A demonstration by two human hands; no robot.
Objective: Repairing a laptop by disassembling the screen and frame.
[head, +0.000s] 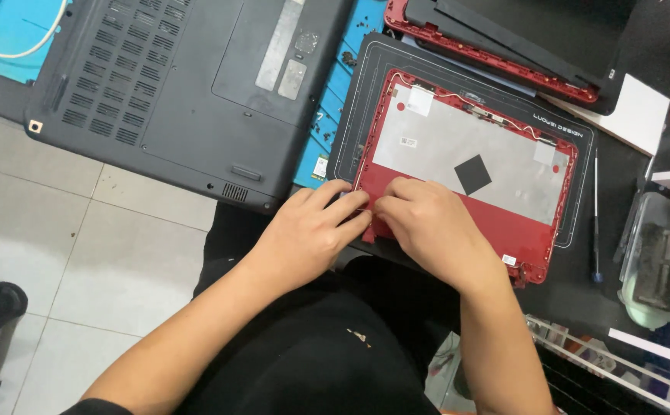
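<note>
A red laptop lid shell [535, 223] lies inside-up on a black mat [366, 69], with a silver foil panel [458, 146] and a small black square patch [473, 174] in its middle. My left hand [312, 230] and my right hand [427, 223] meet at the shell's near left corner, fingertips pinched together on its red edge. What the fingers pinch is hidden under them. Thin wires [504, 119] run along the shell's far rim.
A dark grey laptop [174, 84] lies bottom-up at the left, overhanging the table above a tiled floor [104, 253]. A red bezel frame [489, 50] sits at the back. A thin screwdriver [595, 215] lies right of the shell, and a clear plastic container [658, 261] stands farther right.
</note>
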